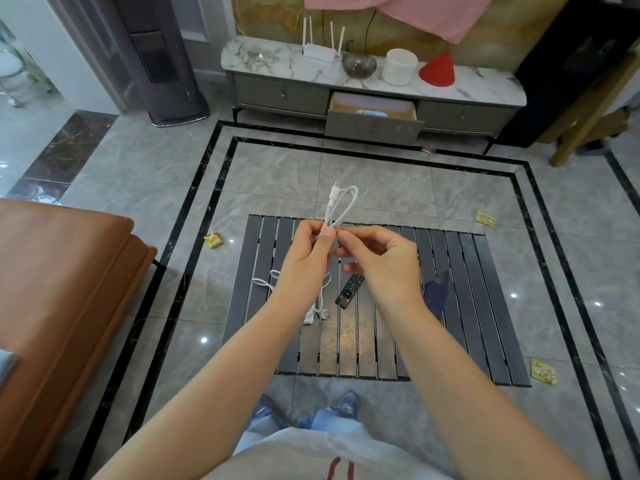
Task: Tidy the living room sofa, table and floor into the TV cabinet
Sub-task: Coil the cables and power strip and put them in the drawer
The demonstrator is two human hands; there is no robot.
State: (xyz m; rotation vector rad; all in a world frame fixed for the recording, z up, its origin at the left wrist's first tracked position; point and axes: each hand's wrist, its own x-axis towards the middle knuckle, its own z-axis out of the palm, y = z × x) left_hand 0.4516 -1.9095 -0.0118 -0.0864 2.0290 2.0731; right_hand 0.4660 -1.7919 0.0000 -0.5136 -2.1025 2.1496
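Left hand (306, 252) and right hand (377, 252) raised over the slatted tabletop (485, 306); fingers of both pinch a folded white cable (341, 206) at its pink tie. On the tabletop: remote (349, 291), key markings too small to read; second white cable (320, 299). Beyond the tabletop, TV cabinet (374, 88) with middle drawer (372, 114) open. Snack packets (543, 371) on the floor near the tabletop, print illegible.

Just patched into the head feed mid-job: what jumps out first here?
Dead centre, the left hand and right hand pinch a looped white cable above the dark slatted table. On the table beneath lie a black remote and a white power cord. Beyond, the TV cabinet's middle drawer stands open, and yellow wrappers dot the floor around the table.
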